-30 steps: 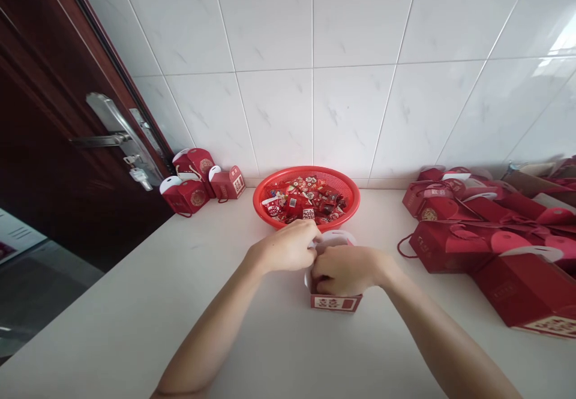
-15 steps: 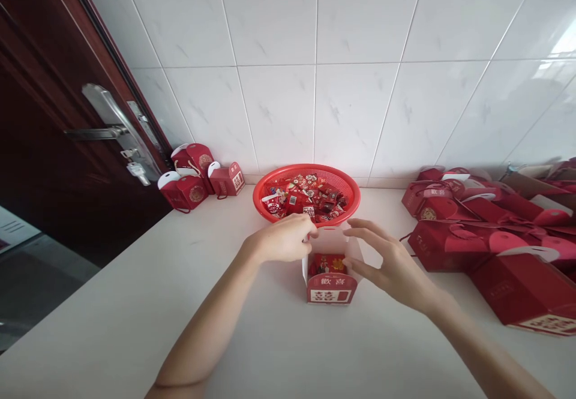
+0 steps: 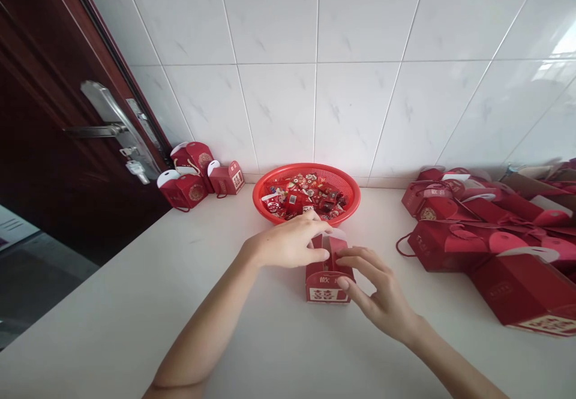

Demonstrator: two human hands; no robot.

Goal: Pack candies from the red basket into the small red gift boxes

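Observation:
A small red paper gift box (image 3: 327, 294) with white-and-red character labels stands upright on the white tabletop in front of me. Its side flaps are folded inward, leaving a narrow gap at the top. My left hand (image 3: 292, 242) reaches over the box's left side, thumb and forefinger on the left flap. From the right, my right hand (image 3: 378, 285) has its curved fingers on the right flap and its thumb by the front panel. Just behind the box sits a red plastic basket (image 3: 353, 208) of wrapped sweets (image 3: 310, 195).
Several red gift boxes (image 3: 450, 246) are crowded along the right side of the table. A few finished-shape boxes (image 3: 184, 190) stand at the back left, beside a dark door with a metal handle (image 3: 96, 130). A tiled wall (image 3: 279, 117) rises behind the basket.
The box's side flaps have swung inward, covering the red packets that showed inside. My right hand has moved left and down onto the box, and my left hand's fingers have extended over it.

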